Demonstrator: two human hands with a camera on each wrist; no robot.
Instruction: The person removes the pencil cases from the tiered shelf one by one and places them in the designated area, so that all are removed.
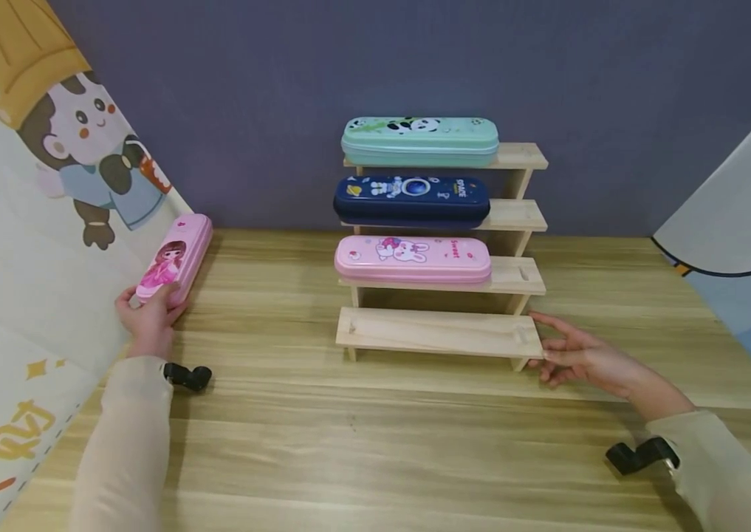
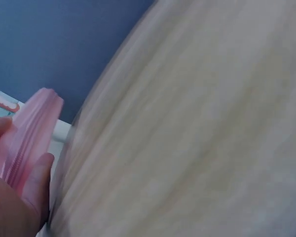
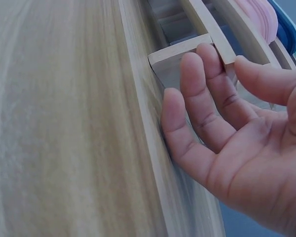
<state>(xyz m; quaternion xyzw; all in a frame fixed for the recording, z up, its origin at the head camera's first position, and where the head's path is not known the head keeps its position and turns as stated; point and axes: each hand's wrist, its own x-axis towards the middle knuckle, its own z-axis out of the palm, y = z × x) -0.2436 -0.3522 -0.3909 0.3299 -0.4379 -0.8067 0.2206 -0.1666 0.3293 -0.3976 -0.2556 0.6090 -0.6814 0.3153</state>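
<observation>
At the left, my left hand (image 1: 148, 316) grips the near end of a pink pencil case (image 1: 179, 255) with a doll-like girl printed on its lid. The left wrist view shows that case (image 2: 32, 133) from its zipped side, between thumb and fingers. My right hand (image 1: 581, 358) is at the right end of the lowest step of a wooden stepped stand (image 1: 438, 330). Its thumb and fingers pinch the step's end, as the right wrist view shows of the hand (image 3: 232, 123). The lowest step is bare.
A pink rabbit pencil case (image 1: 413, 260), a navy space pencil case (image 1: 411, 201) and a mint panda pencil case (image 1: 420, 140) lie on the upper steps. The stand is on a wood-grain table (image 1: 348, 443). Printed panels (image 1: 3, 244) flank it, with a dark wall (image 1: 249, 111) behind.
</observation>
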